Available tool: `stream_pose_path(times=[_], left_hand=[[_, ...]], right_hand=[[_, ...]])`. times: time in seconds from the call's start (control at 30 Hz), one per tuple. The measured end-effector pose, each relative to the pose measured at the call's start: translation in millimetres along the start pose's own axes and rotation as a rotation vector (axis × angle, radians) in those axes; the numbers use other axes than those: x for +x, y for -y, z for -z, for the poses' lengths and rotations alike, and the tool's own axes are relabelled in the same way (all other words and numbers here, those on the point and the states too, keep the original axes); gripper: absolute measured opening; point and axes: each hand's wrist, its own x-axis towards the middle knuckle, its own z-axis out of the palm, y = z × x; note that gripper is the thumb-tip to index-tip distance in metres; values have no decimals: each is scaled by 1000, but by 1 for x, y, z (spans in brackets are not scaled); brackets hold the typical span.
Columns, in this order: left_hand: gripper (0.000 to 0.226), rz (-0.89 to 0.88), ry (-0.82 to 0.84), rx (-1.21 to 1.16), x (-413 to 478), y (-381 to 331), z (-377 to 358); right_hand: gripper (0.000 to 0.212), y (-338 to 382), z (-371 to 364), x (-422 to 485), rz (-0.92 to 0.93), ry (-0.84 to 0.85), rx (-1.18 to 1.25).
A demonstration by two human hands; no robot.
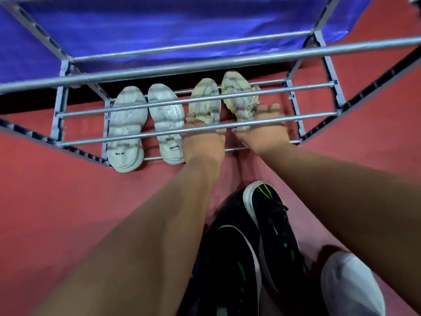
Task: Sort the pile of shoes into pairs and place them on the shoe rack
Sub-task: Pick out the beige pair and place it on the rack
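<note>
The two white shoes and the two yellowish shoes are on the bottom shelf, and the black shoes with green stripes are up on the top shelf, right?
Not quite. The black shoes with green stripes are on the red floor in front of the rack, as the head view shows. The white shoes and yellowish shoes are on the bottom shelf.

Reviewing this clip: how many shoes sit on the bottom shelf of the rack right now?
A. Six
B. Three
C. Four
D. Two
C: a white pair lies on the left of the rack, and a pale yellowish pair lies beside it under the left hand and right hand; the black shoes are on the floor.
</note>
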Motion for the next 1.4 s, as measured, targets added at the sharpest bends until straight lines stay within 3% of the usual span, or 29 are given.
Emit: stream_pose_path(times=[0.1,0.13,0.23,0.33,0.47,0.57,0.7,0.9,1.23,1.33,1.4], left_hand=[[62,-73,231,27,-2,1,-4],[56,-100,271,35,-3,3,-3],[36,-131,275,1,-7,12,-1],[29,-115,242,-45,-11,19,1],[44,-114,200,-45,-16,20,0],[69,-101,158,-70,-18,20,-4],[92,-114,51,-148,-22,24,-17],[94,-127,-36,-224,-27,26,-29],[76,-170,-249,-344,-40,32,-39],[86,-166,-213,-298,-39,28,-34],[93,-151,-97,-212,-32,21,-29]], right_hand=[[85,1,-1,0,-67,67,82],[82,0,-2,-4,-30,62,88],[72,-9,-7,-12,69,28,19],[73,-12,-9,-15,44,3,175],[63,-5,-10,-15,62,32,141],[49,-1,-10,-16,5,37,142],[48,-2,-12,-19,24,-17,143],[52,-3,-13,-23,0,-19,167],[62,-13,-23,-28,-57,-120,367],[59,-17,-24,-25,-53,-108,366],[60,-17,-23,-24,-61,-76,351]])
